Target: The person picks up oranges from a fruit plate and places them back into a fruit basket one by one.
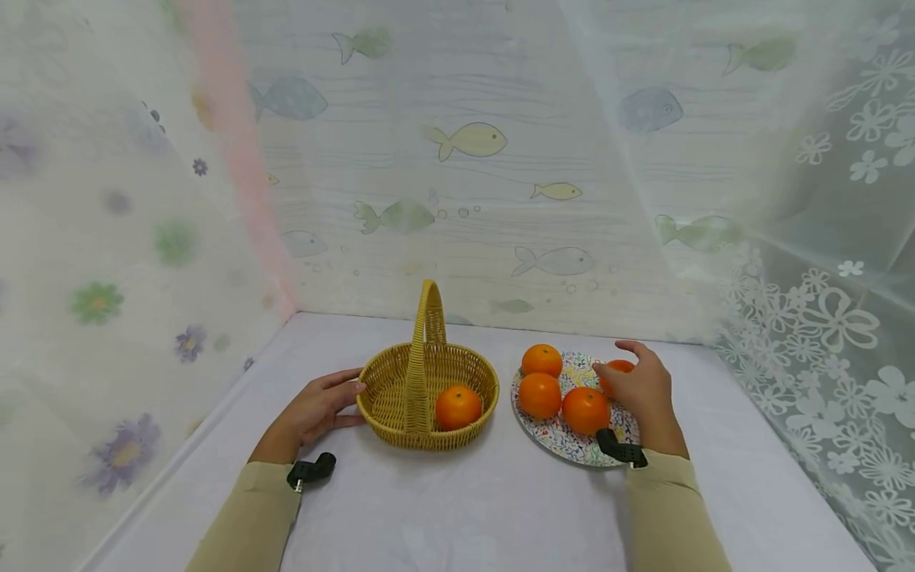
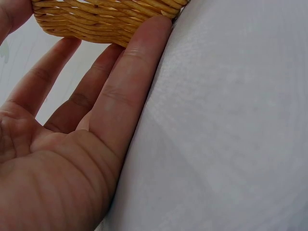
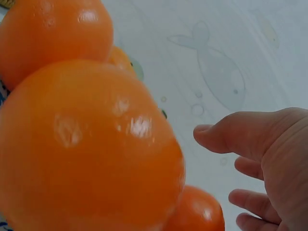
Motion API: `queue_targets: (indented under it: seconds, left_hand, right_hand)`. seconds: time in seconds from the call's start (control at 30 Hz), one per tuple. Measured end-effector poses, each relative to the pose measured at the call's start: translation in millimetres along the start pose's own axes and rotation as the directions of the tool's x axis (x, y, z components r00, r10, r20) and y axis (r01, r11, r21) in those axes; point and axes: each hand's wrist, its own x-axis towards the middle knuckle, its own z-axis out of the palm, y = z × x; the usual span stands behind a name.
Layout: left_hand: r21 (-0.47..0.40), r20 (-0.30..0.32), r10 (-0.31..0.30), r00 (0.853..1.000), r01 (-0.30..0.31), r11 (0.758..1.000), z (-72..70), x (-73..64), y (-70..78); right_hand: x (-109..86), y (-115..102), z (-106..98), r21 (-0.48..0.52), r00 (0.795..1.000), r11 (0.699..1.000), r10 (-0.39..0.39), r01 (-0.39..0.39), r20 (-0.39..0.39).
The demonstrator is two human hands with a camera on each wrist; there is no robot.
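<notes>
My left hand (image 1: 318, 413) holds the left side of a yellow wicker basket (image 1: 386, 433), its thumb at the rim. Against the basket's outer wall (image 2: 101, 21), the fingers lie nearly straight in the left wrist view. One mandarin (image 1: 458, 407) sits inside the basket, right of the arched handle (image 1: 418, 373). My right hand (image 1: 643, 389) is over the right side of a patterned plate (image 1: 550, 445), thumb and fingers spread beside a mandarin (image 1: 618, 369) that it partly hides. In the right wrist view, a gap shows between the thumb (image 3: 231, 132) and the fruit.
More mandarins rest on the plate: one at the back (image 1: 542, 361), one at the left (image 1: 539, 396) and one in front (image 1: 586, 410). A white cloth (image 1: 429, 508) covers the table. Fish-printed fabric (image 1: 465, 199) hangs behind, with flowered curtains at both sides.
</notes>
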Motion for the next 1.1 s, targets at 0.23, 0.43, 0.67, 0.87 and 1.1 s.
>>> queue_targets:
  seconds: [0.23, 0.43, 0.67, 0.87, 1.1]
  left_hand:
    - [-0.005, -0.005, 0.002, 1.0, -0.002, 1.0, 0.5, 0.4, -0.8]
    - [0.0, -0.003, -0.001, 1.0, 0.001, 1.0, 1.2, -0.3, -0.6]
    - [0.003, -0.001, 0.006, 1.0, -0.006, 1.0, 1.4, -1.0, 0.8]
    - [-0.001, -0.006, 0.001, 1.0, -0.001, 1.0, 1.9, -1.2, 0.9]
    - [-0.006, -0.017, -0.005, 1.0, 0.004, 1.0, 1.1, -0.2, 0.2]
  right_hand:
    - [3.9, 14, 1, -0.004, 0.994, 0.998, 0.058, -0.058, 0.089]
    - [6.5, 24, 6, 0.024, 0.988, 0.997, 0.067, -0.071, 0.14]
    - [6.1, 29, 7, 0.037, 0.987, 0.995, 0.083, -0.089, 0.136]
    - [1.9, 27, 5, 0.033, 0.984, 0.993, 0.111, -0.117, 0.142]
    - [0.8, 27, 5, 0.04, 0.983, 0.991, 0.124, -0.13, 0.133]
